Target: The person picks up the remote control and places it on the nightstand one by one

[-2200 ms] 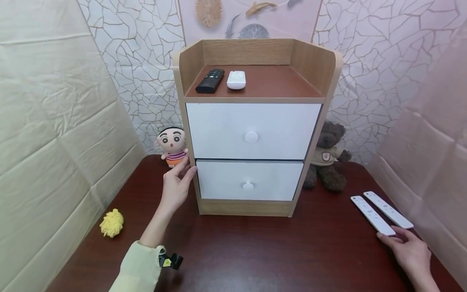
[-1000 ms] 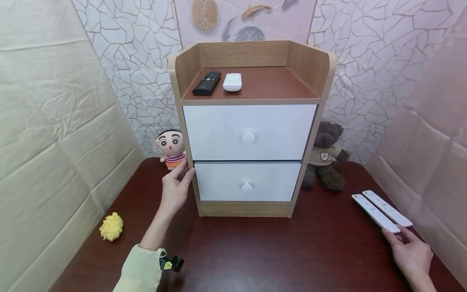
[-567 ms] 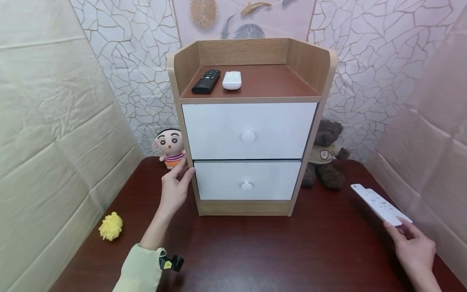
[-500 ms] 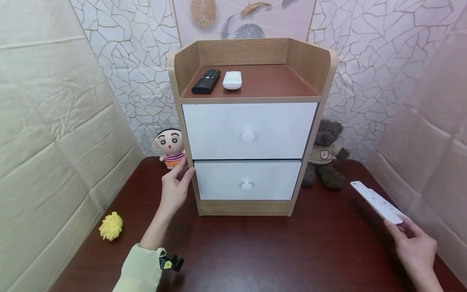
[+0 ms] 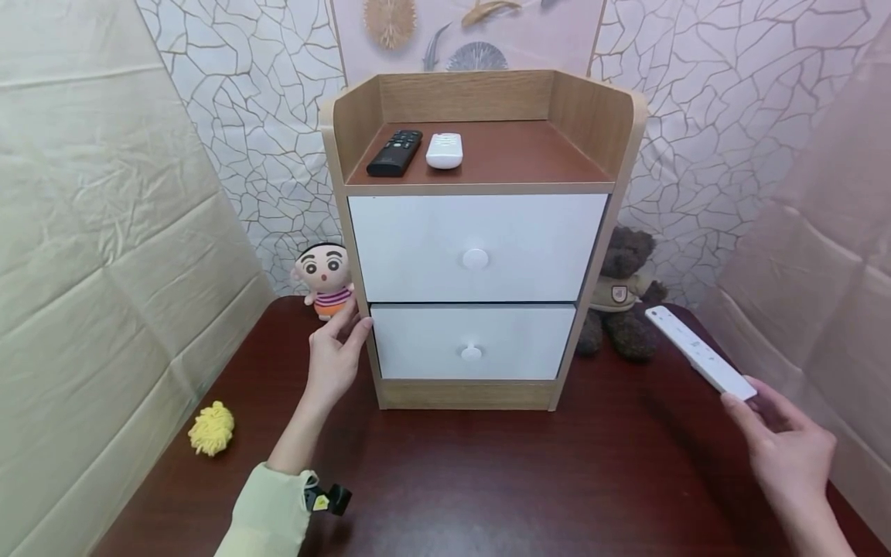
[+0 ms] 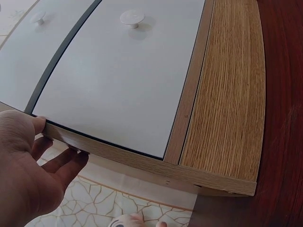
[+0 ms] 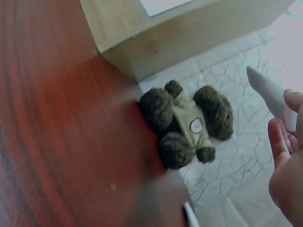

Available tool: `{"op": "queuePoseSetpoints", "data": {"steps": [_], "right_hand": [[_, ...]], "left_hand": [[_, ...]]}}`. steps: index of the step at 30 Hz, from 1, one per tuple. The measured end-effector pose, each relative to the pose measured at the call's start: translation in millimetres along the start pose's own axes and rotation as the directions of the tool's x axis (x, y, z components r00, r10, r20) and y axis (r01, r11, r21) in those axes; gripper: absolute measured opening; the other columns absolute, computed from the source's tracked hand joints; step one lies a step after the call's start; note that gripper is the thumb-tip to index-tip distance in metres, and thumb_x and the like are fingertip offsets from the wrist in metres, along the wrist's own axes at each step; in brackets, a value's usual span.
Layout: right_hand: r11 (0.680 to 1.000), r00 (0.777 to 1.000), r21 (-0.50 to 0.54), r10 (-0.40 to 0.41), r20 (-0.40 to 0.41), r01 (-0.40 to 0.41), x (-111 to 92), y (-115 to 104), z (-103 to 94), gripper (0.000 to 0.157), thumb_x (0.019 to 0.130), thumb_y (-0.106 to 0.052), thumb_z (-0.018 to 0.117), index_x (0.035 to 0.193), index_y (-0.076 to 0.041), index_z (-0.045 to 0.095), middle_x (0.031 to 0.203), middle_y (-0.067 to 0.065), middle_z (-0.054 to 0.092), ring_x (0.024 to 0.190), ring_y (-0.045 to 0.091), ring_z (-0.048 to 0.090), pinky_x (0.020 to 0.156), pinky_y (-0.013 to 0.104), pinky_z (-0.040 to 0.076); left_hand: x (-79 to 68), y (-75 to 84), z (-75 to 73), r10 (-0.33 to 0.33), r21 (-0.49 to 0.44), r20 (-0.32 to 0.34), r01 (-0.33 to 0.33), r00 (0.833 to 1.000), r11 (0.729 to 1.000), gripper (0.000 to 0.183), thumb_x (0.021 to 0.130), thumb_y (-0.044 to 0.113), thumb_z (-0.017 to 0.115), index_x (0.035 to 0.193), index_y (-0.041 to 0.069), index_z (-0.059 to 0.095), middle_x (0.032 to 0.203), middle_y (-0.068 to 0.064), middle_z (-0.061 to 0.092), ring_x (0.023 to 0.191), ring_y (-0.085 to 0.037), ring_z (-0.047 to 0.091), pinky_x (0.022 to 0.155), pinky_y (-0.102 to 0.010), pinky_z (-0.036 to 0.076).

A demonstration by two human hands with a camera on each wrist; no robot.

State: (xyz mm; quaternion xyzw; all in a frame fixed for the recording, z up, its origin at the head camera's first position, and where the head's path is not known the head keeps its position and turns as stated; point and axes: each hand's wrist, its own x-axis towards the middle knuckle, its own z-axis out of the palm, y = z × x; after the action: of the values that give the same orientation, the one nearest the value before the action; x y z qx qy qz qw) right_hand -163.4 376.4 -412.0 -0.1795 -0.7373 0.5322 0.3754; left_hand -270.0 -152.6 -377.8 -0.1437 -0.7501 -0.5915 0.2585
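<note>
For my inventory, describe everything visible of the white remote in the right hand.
The white remote is long, slim and plastic-looking, with small buttons on its upper face. The right hand grips its near end, holding it above the table. Its far end points away and left.

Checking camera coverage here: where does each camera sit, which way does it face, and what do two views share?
Head: worn on the head, facing forward and down at the cabinet; left hand and right hand show with forearms.
Left wrist: on that wrist, facing the drawers; left hand shows, gripping the cabinet's edge.
Right wrist: on that wrist, facing the teddy bear; right hand shows, holding a white remote.
Shared: head and right wrist both show the teddy bear.
</note>
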Motion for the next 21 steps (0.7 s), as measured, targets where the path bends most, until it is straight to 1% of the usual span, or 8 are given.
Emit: {"op": "queuePoseSetpoints", "data": {"steps": [5, 10, 14, 19, 21], "right_hand": [[1.000, 0.999, 0.008, -0.025, 0.019, 0.025, -4, -14, 1.8, 0.037, 0.083, 0.000, 0.082, 0.119, -0.010, 0.078, 0.071, -0.022, 0.067, 0.065, -0.009, 0.061, 0.061, 0.003, 0.046], [0.998, 0.998, 0.037, -0.047, 0.040, 0.046, -9, -27, 3.4, 0.038, 0.083, 0.004, 0.081, 0.120, -0.006, 0.077, 0.074, -0.020, 0.069, 0.067, -0.007, 0.063, 0.063, 0.003, 0.047], [0.992, 0.996, 0.110, -0.061, 0.061, 0.055, -14, -38, 4.4, 0.039, 0.082, 0.009, 0.079, 0.120, -0.002, 0.076, 0.075, -0.015, 0.071, 0.067, -0.005, 0.065, 0.064, 0.004, 0.049], [0.974, 0.993, 0.213, -0.087, 0.074, 0.070, -19, -55, 4.3, 0.040, 0.081, 0.015, 0.077, 0.119, 0.004, 0.075, 0.077, -0.010, 0.074, 0.066, -0.002, 0.067, 0.063, 0.005, 0.051], [0.962, 0.993, 0.264, -0.087, 0.079, 0.063, -21, -62, 4.0, 0.040, 0.080, 0.017, 0.076, 0.118, 0.006, 0.074, 0.078, -0.008, 0.076, 0.066, 0.000, 0.068, 0.063, 0.006, 0.052]], "left_hand": [[-0.4, -0.5, 0.2, -0.004, -0.010, 0.000, 0.004, 1.000, 1.000, 0.049, 0.101, 0.004, 0.065, 0.147, -0.003, 0.051, 0.142, -0.019, 0.057, 0.124, -0.031, 0.061, 0.099, -0.030, 0.053], [-1.1, 0.5, 0.6, -0.019, -0.012, 0.002, 0.019, 1.000, 1.000, 0.049, 0.101, 0.004, 0.065, 0.147, -0.003, 0.050, 0.143, -0.019, 0.057, 0.124, -0.030, 0.061, 0.100, -0.031, 0.053], [-1.4, 1.4, 1.1, -0.022, -0.019, 0.004, 0.022, 1.000, 1.000, 0.049, 0.102, 0.005, 0.064, 0.148, -0.003, 0.050, 0.144, -0.019, 0.056, 0.126, -0.030, 0.060, 0.101, -0.031, 0.052], [-1.4, 0.4, 0.9, -0.013, -0.030, 0.001, 0.013, 1.000, 0.999, 0.049, 0.101, 0.005, 0.065, 0.147, -0.003, 0.050, 0.145, -0.019, 0.055, 0.126, -0.031, 0.059, 0.100, -0.027, 0.051], [-1.5, 0.6, 0.9, -0.017, -0.034, 0.000, 0.017, 1.000, 0.999, 0.049, 0.101, 0.005, 0.065, 0.147, -0.003, 0.050, 0.145, -0.019, 0.055, 0.127, -0.032, 0.059, 0.101, -0.027, 0.051]]}}
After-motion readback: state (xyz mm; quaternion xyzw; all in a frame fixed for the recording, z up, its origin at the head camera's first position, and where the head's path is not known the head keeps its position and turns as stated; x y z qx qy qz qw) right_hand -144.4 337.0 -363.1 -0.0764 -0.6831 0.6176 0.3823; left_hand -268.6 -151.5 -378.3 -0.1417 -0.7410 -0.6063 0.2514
